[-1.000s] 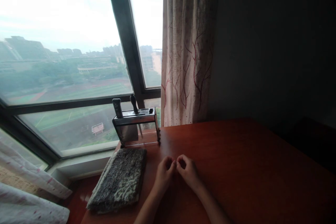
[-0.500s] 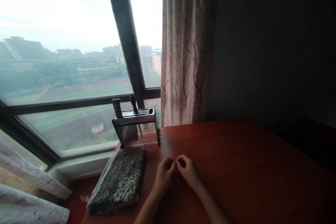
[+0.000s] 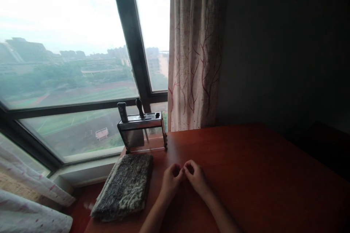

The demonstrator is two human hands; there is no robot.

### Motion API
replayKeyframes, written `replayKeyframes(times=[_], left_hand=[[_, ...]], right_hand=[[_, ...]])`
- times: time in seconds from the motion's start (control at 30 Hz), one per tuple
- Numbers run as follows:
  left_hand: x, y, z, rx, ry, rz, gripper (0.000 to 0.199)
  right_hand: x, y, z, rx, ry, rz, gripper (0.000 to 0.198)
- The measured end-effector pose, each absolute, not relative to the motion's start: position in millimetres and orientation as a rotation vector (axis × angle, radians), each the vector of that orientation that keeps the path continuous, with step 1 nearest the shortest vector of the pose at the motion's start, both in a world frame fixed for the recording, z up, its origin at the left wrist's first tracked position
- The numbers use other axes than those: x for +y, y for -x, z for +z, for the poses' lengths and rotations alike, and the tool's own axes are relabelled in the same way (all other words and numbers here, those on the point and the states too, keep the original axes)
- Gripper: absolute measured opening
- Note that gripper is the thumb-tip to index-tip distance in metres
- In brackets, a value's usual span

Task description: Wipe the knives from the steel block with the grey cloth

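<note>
My left hand point(image 3: 171, 180) and my right hand point(image 3: 195, 174) meet over the reddish-brown table point(image 3: 246, 174), fingertips curled in a pinch and touching or nearly touching each other. Whether anything small sits between the fingers cannot be made out. Left of my left hand lies a folded grey, shaggy cloth point(image 3: 125, 184), like a small rug or towel, apart from the hand. Beyond the hands, a metal knife rack point(image 3: 142, 118) stands upright at the table's window-side edge. It holds a cleaver point(image 3: 135, 137) with a dark handle and a second dark-handled tool point(image 3: 139, 108).
A large window point(image 3: 68, 72) with a dark frame slants along the left and front. Patterned curtains point(image 3: 194, 51) hang at the table's far edge, and another curtain point(image 3: 32, 207) gathers at lower left. A dark wall point(image 3: 273, 51) fills the right side.
Hardly anything differs. Both hands keep the same pinched pose in the same spot, and the view has shifted very slightly.
</note>
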State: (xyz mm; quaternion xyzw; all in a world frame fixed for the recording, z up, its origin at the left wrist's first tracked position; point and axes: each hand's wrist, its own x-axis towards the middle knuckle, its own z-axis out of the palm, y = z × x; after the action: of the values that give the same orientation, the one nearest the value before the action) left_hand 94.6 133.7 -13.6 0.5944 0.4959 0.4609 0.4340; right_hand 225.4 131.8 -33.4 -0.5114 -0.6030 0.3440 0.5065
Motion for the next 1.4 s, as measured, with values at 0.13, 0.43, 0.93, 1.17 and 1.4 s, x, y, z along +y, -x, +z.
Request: replayKeyframes(times=[0.13,0.43,0.93,1.17,1.4], left_hand=[[133.9,-93.1,-11.8,1.25,-1.47,1.162,0.024],[134.1,-92.1,-17.0,1.279,-1.513,1.212,0.019],[125.9,-92.4,-5.4,1.244,-1.657,1.133,0.015],[125.0,-93.1,-4.1,1.245,-1.688,1.122,0.017],[124.2,-92.6,-2.9,1.249,-1.719,1.108,0.017]], right_hand=[[130.7,-225.2,-32.3,-1.426,1.235,0.839,0.012],[130.4,-225.0,-35.0,-1.425,1.239,0.83,0.014],[128.0,-225.1,-27.7,-1.498,1.199,0.837,0.011],[126.9,-225.5,-26.4,-1.499,1.191,0.841,0.019],[127.5,-225.2,-26.1,-1.495,1.212,0.843,0.02]])
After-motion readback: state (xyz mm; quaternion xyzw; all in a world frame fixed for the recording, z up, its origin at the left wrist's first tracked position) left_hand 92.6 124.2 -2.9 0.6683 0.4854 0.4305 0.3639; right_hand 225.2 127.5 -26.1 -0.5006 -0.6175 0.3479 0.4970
